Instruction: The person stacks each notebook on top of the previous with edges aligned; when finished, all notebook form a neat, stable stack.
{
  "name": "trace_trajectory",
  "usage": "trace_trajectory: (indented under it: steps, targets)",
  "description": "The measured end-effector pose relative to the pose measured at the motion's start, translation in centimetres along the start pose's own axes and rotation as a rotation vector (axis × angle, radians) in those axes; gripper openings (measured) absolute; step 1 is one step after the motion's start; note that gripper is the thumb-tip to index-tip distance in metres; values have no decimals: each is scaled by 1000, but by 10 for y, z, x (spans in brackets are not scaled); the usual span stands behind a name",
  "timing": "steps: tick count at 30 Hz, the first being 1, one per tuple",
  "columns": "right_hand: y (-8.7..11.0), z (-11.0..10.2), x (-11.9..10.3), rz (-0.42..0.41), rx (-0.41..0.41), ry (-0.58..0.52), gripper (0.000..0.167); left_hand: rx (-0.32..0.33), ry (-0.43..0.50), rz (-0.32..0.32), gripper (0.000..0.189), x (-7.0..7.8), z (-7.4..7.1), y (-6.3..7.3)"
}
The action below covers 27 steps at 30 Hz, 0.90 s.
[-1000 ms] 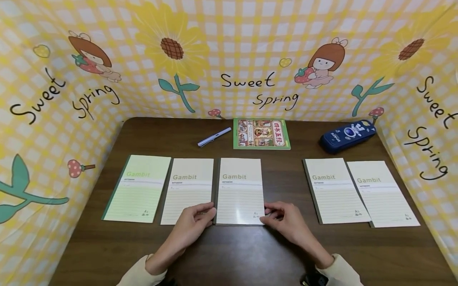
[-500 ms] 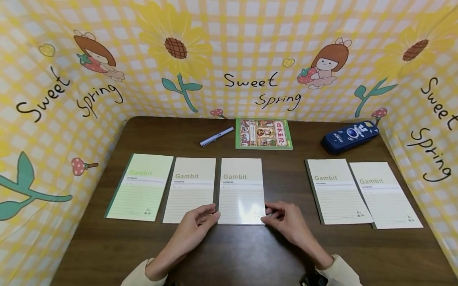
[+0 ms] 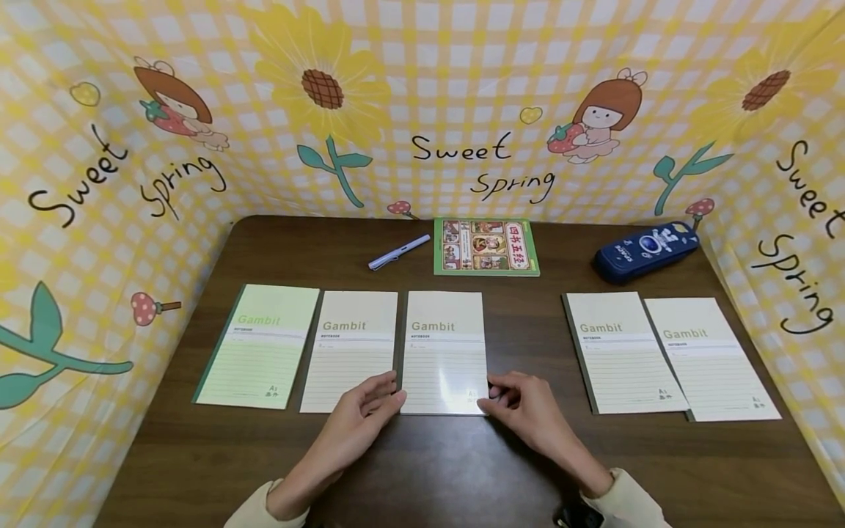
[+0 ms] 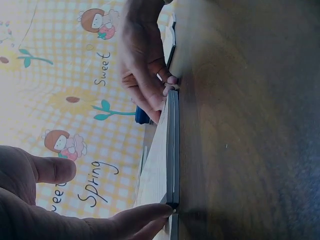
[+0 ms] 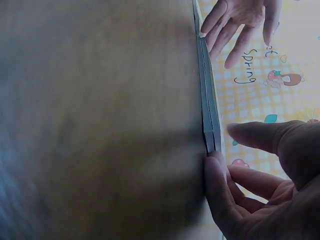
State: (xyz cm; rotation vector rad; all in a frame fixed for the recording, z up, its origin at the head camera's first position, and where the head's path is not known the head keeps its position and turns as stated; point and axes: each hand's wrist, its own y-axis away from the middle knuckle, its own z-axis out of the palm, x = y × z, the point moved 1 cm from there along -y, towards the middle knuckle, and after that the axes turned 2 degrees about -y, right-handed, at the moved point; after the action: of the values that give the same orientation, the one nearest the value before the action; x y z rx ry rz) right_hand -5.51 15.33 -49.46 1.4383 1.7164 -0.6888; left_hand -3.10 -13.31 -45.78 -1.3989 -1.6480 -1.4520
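Observation:
The centre notebook (image 3: 442, 359), white with a dark spine and "Gambit" on its cover, lies flat between both hands. In the left wrist view its near edge (image 4: 173, 145) shows two layers, one upon the other. My left hand (image 3: 359, 418) touches the lower left side with its fingertips, the thumb (image 4: 57, 170) held apart. Against the lower right side rest the bent fingers (image 5: 217, 180) of my right hand (image 3: 528, 411); its thumb stands clear in the right wrist view. Left of centre are another white notebook (image 3: 353, 352) and a greenish-looking one (image 3: 260, 348).
Two more notebooks, one (image 3: 623, 352) partly beside and touching the other (image 3: 713, 359), lie at right. Towards the back are a lilac pen (image 3: 399, 252), a green-bordered book (image 3: 486, 247) and a dark blue case (image 3: 645, 251). Patterned cloth (image 3: 462, 95) surrounds the brown table (image 3: 422, 469).
The view has shifted slightly. Both hands stay at the centre notebook's sides, with the left thumb a little nearer its edge than one second ago.

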Motion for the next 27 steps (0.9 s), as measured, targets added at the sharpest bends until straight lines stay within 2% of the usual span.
trace_trajectory:
  steps: [4, 7, 12, 15, 17, 19, 23, 25, 27]
  targets:
    - [-3, -2, -4, 30, 5, 27, 39, -10, 12, -5, 60, 1, -1, 0]
    - [-6, -3, -8, 6, 20, 57, 44, -17, 20, 4, 58, 1, -3, 2]
    - [-11, 1, -19, -134, 72, 115, 44, -52, 63, 56, 49, 3, -11, 3]
    - [-16, 9, -29, -241, 48, 119, 39, -53, 23, 101, 42, 2, -22, 2]
    - [-19, 16, -36, -317, -4, 102, 35, -8, -82, 148, 38, 0, -31, 2]
    - [-23, 25, -43, -380, -76, 93, 32, 77, -237, 213, 35, -2, -41, 1]
    - [-27, 43, -56, -460, -229, 170, 32, 247, -519, 323, 35, -8, -61, 0]
    - [-28, 53, -63, -494, -296, 252, 35, 270, -616, 346, 39, -12, -69, 0]
    - [-29, 62, -69, -536, -358, 337, 40, 239, -695, 350, 46, -16, -76, 1]
